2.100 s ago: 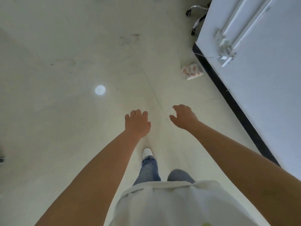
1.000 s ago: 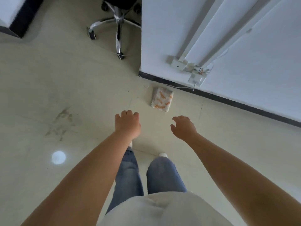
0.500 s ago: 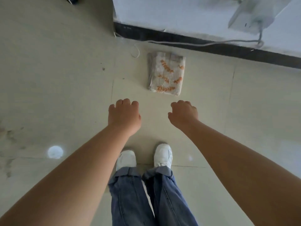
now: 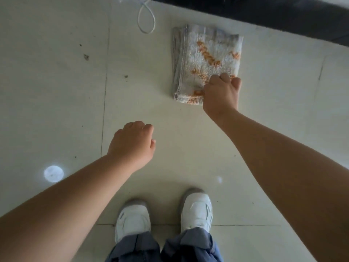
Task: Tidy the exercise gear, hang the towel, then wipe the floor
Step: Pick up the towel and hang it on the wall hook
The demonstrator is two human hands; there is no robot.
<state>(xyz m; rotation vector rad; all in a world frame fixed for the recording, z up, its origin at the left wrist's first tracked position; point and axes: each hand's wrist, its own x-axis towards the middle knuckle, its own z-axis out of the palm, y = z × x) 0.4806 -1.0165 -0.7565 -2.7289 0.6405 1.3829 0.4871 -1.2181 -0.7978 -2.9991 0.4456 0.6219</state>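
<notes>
Head view: the folded towel (image 4: 205,59) lies flat on the floor (image 4: 56,91) by the far baseboard (image 4: 283,17), long axis near-to-far. The right hand (image 4: 221,95) has reached its near right corner since half a second ago (fingers hidden, grip unclear). The left hand (image 4: 132,146) hovers loosely curled, holding nothing.

Towel (image 4: 203,59): looped terry cloth, rough, matt. Floor (image 4: 56,91) beneath towel: smooth glossy tile, light reflected. Shoes (image 4: 196,212) below towel: smooth, leather-like. Trousers (image 4: 188,246): denim cloth.
</notes>
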